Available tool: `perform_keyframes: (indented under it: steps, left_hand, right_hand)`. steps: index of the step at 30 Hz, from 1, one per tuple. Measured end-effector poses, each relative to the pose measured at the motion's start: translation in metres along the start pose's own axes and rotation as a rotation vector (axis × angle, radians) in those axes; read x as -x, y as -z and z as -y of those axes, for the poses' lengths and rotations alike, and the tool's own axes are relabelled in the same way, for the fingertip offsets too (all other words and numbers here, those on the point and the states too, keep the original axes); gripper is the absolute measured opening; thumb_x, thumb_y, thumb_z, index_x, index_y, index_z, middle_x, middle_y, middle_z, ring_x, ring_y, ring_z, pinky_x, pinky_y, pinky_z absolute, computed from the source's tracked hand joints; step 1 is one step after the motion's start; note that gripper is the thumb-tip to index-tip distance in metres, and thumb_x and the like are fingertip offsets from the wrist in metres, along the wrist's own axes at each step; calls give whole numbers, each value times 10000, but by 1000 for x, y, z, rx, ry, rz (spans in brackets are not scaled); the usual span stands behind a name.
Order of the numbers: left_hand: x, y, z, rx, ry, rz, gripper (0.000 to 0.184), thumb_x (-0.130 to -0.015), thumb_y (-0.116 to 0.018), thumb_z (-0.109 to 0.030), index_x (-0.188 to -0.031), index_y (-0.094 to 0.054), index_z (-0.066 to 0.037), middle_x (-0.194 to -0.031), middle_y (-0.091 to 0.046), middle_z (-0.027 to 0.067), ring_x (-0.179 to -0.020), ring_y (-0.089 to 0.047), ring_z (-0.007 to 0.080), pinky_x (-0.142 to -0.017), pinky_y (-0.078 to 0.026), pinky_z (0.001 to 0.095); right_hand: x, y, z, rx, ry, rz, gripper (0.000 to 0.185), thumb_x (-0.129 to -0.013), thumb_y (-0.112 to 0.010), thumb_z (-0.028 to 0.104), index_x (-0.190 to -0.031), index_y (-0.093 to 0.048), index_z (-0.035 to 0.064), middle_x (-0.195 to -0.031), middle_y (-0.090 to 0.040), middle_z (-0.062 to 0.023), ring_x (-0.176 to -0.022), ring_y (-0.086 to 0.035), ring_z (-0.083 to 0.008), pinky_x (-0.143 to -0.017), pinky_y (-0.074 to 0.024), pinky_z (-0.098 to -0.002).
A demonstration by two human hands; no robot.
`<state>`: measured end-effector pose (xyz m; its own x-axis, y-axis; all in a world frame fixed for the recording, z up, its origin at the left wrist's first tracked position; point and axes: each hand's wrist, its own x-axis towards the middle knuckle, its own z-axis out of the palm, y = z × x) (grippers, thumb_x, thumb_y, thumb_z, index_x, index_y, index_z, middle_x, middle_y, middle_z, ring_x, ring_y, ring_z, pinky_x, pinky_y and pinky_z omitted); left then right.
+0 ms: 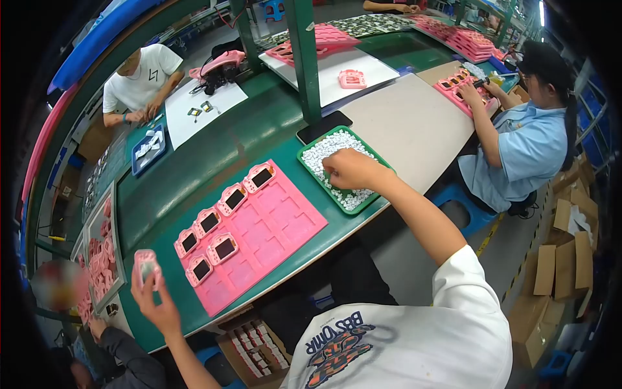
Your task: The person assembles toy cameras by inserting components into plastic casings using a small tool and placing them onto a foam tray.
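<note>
My left hand holds up a pink plastic handheld-console shell beyond the left edge of a pink tray. My right hand reaches into a green tray full of small white plastic pieces. Its fingers are curled together among the pieces, and what they pinch is hidden. Between my hands lies the pink molded tray, with shaped recesses. Several pink consoles with dark screens sit along its far and left sides.
A black phone-like slab lies beside a green post. At right a co-worker handles pink consoles; another sits across the table near a blue tray. Pink shells fill a bin at left. Cardboard boxes stand right.
</note>
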<state>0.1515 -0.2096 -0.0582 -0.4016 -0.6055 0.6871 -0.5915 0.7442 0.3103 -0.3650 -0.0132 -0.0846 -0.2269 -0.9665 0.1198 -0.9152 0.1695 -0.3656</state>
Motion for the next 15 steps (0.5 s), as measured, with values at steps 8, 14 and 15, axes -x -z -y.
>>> perform_keyframes:
  steps: [8,14,15]
  left_hand:
    - [-39,-29,-160,-59,-570,-62,283,-755,-843,-23,-1022,-769,-75,-1381,-663,200,-1088,-665,301,-868,-553,381]
    - [-38,-36,-203,10,-747,-131,180,-780,-828,-8,-944,-772,-56,-1320,-705,189,-968,-671,210,-715,-563,272]
    - [-39,-37,-208,13,-752,-130,180,-780,-828,-8,-944,-772,-56,-1320,-705,189,-968,-671,210,-715,-563,272]
  right_hand:
    - [40,38,67,-468,145,-320,114,-812,-745,51,-916,-774,14,-773,-729,-65,-568,-500,-152,-568,-416,-273]
    - [72,49,140,-707,279,-501,136,-763,-833,-33,-871,-775,27,-725,-708,-27,-488,-397,-67,-471,-299,-216]
    - [70,47,145,-706,276,-506,136,-763,-833,-33,-871,-775,27,-725,-708,-27,-488,-397,-67,-471,-299,-216]
